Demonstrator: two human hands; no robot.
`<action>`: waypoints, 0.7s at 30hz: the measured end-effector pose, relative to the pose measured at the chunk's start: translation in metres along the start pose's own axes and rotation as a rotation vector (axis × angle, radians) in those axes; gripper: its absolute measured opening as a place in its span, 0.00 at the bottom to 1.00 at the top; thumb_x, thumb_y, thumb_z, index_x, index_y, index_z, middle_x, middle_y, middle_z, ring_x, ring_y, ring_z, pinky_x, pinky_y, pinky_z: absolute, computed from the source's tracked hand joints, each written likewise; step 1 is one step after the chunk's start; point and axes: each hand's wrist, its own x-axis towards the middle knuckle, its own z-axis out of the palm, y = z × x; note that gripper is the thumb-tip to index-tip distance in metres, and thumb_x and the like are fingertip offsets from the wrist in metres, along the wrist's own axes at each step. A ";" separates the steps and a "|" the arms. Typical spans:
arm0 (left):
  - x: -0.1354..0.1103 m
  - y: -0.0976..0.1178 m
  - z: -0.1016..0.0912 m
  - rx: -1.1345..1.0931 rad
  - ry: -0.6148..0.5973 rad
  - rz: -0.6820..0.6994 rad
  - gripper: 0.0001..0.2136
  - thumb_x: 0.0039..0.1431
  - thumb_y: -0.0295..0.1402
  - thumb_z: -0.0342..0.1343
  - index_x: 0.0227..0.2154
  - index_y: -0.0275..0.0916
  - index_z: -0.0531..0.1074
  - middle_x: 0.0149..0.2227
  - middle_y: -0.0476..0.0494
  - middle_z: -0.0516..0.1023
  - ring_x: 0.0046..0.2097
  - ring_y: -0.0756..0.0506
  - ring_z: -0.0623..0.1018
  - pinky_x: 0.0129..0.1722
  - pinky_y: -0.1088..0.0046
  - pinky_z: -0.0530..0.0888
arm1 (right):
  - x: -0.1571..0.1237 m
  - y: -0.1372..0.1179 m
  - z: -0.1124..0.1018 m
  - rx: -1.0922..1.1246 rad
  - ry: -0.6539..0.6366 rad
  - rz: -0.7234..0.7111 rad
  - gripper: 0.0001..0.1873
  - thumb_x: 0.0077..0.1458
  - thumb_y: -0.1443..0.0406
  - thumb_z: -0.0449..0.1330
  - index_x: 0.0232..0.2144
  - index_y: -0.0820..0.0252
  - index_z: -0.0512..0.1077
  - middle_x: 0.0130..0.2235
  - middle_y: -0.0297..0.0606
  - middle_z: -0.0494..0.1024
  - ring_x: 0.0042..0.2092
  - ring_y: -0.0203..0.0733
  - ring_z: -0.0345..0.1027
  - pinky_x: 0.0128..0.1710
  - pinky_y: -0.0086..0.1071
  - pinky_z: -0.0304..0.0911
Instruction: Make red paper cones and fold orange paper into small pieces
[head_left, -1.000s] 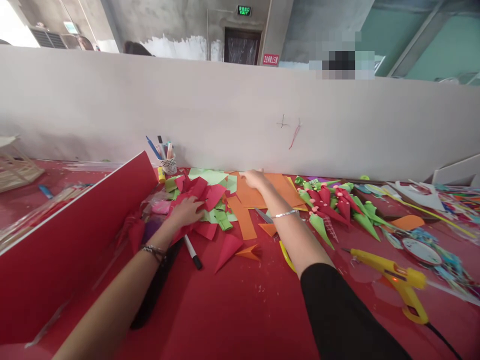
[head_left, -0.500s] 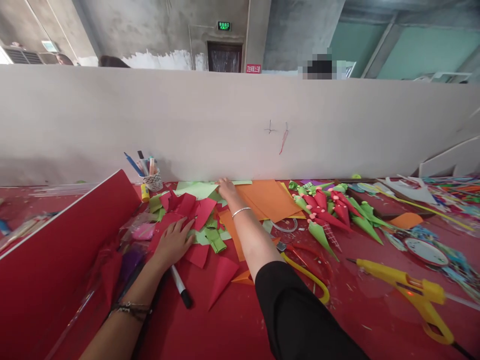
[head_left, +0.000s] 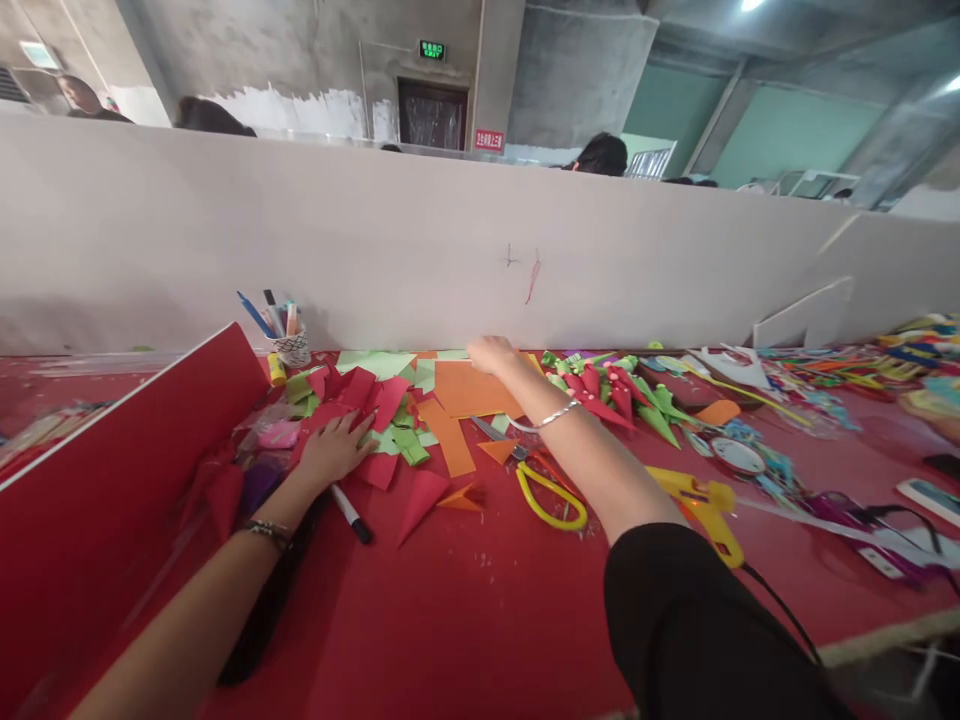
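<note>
My left hand (head_left: 334, 450) lies with fingers spread on a pile of red paper pieces (head_left: 352, 392). Beside it are green paper strips (head_left: 409, 445) and a black-capped marker (head_left: 351, 515). Farther off, my right hand (head_left: 493, 354) is closed at the far edge of the orange paper sheets (head_left: 469, 390), its fingers curled out of sight; what they hold, if anything, is hidden. Pale green sheets (head_left: 371, 362) lie to its left. Nearer me are a red paper cone (head_left: 421, 503), a folded orange piece (head_left: 463, 497) and yellow-handled scissors (head_left: 551, 500).
Right of my forearm are red and green paper cones (head_left: 607, 388), a yellow glue gun (head_left: 701, 505) with a cord and a purple power strip (head_left: 862, 540). A pen cup (head_left: 291, 348) stands by the white partition (head_left: 390, 230). A red board (head_left: 135, 440) leans at left.
My right hand has moved right, from the pale green paper to the far edge of the orange sheets, and its fingers have curled. My left hand stays on the red pieces. The view has turned right.
</note>
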 end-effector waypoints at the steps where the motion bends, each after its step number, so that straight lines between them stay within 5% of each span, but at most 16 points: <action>1: -0.001 0.003 -0.008 0.009 0.010 0.013 0.21 0.53 0.39 0.47 0.50 0.43 0.65 0.53 0.37 0.65 0.51 0.34 0.66 0.47 0.53 0.62 | -0.018 0.004 -0.007 0.023 0.001 -0.005 0.16 0.56 0.62 0.53 0.46 0.63 0.64 0.46 0.41 0.68 0.43 0.41 0.65 0.41 0.40 0.64; 4: -0.011 0.026 -0.034 0.024 0.082 0.082 0.19 0.51 0.34 0.50 0.48 0.41 0.66 0.54 0.37 0.63 0.53 0.35 0.63 0.50 0.56 0.59 | -0.076 0.012 -0.021 0.120 0.037 -0.048 0.15 0.57 0.59 0.52 0.43 0.64 0.65 0.42 0.39 0.70 0.39 0.39 0.67 0.39 0.38 0.64; 6: -0.024 0.052 -0.044 0.012 0.123 0.134 0.18 0.54 0.35 0.48 0.48 0.43 0.65 0.52 0.38 0.65 0.53 0.37 0.61 0.48 0.59 0.60 | -0.116 0.013 -0.023 0.193 0.064 -0.080 0.17 0.61 0.58 0.42 0.44 0.59 0.66 0.34 0.35 0.73 0.33 0.35 0.67 0.34 0.31 0.62; 9: -0.050 0.097 -0.042 -0.051 0.150 0.327 0.17 0.52 0.42 0.51 0.45 0.44 0.67 0.49 0.39 0.67 0.51 0.37 0.63 0.47 0.59 0.59 | -0.166 0.010 -0.014 0.265 0.080 -0.096 0.22 0.62 0.57 0.36 0.44 0.54 0.67 0.28 0.33 0.74 0.28 0.35 0.66 0.28 0.27 0.57; 12: -0.070 0.132 -0.029 -0.070 0.110 0.405 0.13 0.55 0.37 0.49 0.43 0.44 0.69 0.41 0.40 0.72 0.44 0.41 0.68 0.43 0.63 0.62 | -0.200 0.005 0.006 0.401 0.108 -0.078 0.20 0.60 0.57 0.40 0.40 0.55 0.70 0.32 0.35 0.76 0.32 0.38 0.67 0.30 0.27 0.56; 17: -0.092 0.155 -0.016 -0.043 0.049 0.471 0.12 0.60 0.27 0.41 0.38 0.40 0.71 0.35 0.40 0.73 0.39 0.44 0.71 0.39 0.67 0.62 | -0.232 0.002 0.041 0.498 0.170 -0.036 0.16 0.59 0.62 0.45 0.40 0.55 0.71 0.42 0.37 0.75 0.42 0.41 0.68 0.38 0.29 0.59; 21: -0.114 0.160 -0.017 -0.016 0.019 0.429 0.14 0.62 0.31 0.40 0.44 0.36 0.67 0.38 0.37 0.72 0.35 0.44 0.72 0.34 0.68 0.64 | -0.258 -0.006 0.064 0.515 0.227 -0.039 0.15 0.58 0.66 0.46 0.41 0.56 0.71 0.43 0.39 0.75 0.44 0.42 0.67 0.41 0.31 0.61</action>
